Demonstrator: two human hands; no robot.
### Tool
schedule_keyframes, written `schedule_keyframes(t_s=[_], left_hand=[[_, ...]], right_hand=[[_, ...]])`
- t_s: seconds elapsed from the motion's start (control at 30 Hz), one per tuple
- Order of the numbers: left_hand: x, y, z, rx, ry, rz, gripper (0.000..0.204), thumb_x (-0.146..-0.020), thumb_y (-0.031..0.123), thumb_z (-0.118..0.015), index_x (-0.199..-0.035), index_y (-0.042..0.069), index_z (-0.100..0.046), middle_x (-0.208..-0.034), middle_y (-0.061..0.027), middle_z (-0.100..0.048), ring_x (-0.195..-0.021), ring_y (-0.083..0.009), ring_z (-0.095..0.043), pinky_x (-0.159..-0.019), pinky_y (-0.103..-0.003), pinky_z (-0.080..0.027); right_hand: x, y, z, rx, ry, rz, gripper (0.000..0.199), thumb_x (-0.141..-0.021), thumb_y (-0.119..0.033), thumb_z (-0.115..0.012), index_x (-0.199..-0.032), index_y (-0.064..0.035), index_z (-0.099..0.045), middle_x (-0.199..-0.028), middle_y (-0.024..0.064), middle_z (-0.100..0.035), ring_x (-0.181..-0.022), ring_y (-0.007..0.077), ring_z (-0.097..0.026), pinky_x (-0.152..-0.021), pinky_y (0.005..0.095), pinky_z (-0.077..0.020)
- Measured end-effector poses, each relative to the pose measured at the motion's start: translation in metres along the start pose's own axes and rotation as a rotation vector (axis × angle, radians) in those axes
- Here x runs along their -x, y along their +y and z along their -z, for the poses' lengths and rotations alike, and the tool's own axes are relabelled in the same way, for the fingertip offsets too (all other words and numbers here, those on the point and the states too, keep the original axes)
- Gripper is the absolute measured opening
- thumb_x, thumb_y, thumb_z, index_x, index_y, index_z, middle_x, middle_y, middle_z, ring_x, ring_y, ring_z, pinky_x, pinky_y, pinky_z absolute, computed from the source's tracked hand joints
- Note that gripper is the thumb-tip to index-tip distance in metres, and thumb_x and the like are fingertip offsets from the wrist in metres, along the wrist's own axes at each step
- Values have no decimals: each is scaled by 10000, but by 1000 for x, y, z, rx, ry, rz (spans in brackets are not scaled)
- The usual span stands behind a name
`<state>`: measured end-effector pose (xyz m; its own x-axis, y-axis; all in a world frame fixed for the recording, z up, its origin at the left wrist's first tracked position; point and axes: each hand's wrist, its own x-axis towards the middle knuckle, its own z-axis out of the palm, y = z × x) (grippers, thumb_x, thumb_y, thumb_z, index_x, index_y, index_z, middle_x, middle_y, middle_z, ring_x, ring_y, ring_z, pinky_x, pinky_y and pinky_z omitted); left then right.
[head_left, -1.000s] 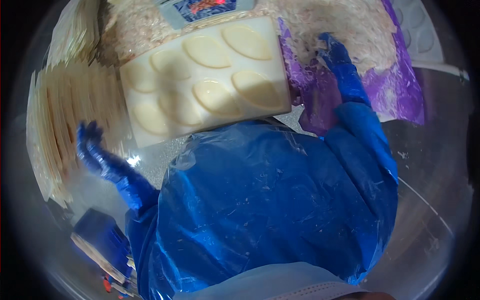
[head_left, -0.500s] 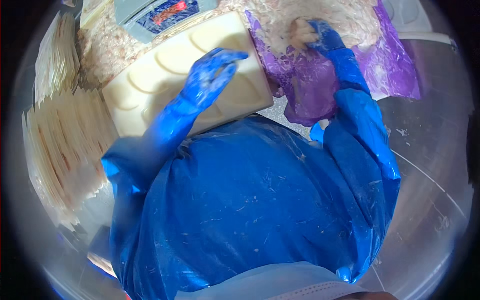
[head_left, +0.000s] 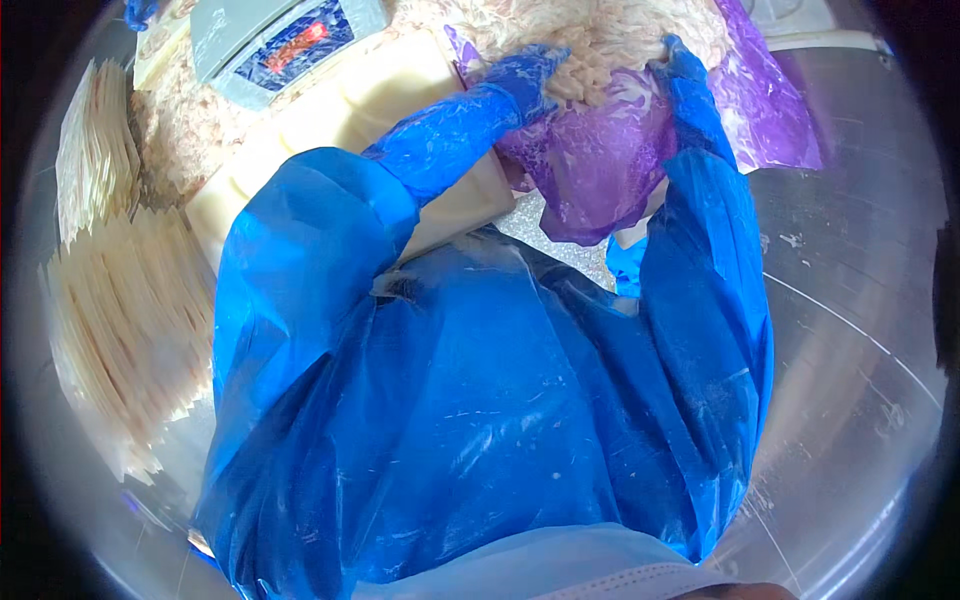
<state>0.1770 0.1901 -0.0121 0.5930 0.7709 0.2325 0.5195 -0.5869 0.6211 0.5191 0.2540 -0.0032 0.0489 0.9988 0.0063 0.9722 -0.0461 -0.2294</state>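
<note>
Both my hands wear blue gloves smeared with pale residue, and both are at a mound of raw, pale, meat-like pieces (head_left: pixel 610 25) at the top. My left hand (head_left: pixel 535 78) touches the mound's near left side, fingers stretched and fingertips partly lost among the pieces. On the right, my right hand (head_left: pixel 686 75) reaches in with thumb and fingers apart; its fingertips are also partly hidden. Several loose pieces (head_left: pixel 578 85) lie between the hands. Under the mound spreads a purple plastic sheet (head_left: pixel 605 165), its near flap hanging toward me.
Left of the sheet, partly under my left arm, is a cream tray (head_left: pixel 455 215) with rounded hollows. A grey scale (head_left: pixel 225 45) with a lit red display stands beyond it, beside more pale minced mass (head_left: pixel 180 125). Stacks of thin translucent packets (head_left: pixel 130 310) stand at left.
My left hand has moved right from above the tray to the mound. My right hand no longer shows a clump in its fingers. The whole view has shifted slightly.
</note>
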Motion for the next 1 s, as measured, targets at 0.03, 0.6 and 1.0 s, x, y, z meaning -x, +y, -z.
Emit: schedule_keyframes(t_s=[0.03,0.6,1.0], left_hand=[[-2,2,4,25,-82,64,880,-788,364,-800,-1532,136,-390,-1499,-228,-458,-1360,-410,-467,-1143,-466,-381],[-48,-23,-28,39,-224,275,843,-809,247,-776,-1528,50,-382,-1448,-205,-510,-1298,-321,-526,-1092,-391,-426],[182,40,176,229,494,-42,688,-853,187,-723,-1476,67,-458,-1420,-191,-549,-1295,-367,-540,-1091,-448,-443]], right_hand=[[4,-1,1,-36,72,89,528,-804,-294,-775,-1268,-105,-610,-907,170,-729,-851,340,-716,-775,428,-554],[30,-113,-9,-179,-453,544,912,-749,-278,-822,-1508,-21,-387,-1387,256,-555,-1319,395,-516,-1104,384,-429],[132,-290,-41,-834,166,598,624,-908,-325,-752,-1413,-41,-520,-1268,141,-630,-1090,266,-663,-833,378,-589]])
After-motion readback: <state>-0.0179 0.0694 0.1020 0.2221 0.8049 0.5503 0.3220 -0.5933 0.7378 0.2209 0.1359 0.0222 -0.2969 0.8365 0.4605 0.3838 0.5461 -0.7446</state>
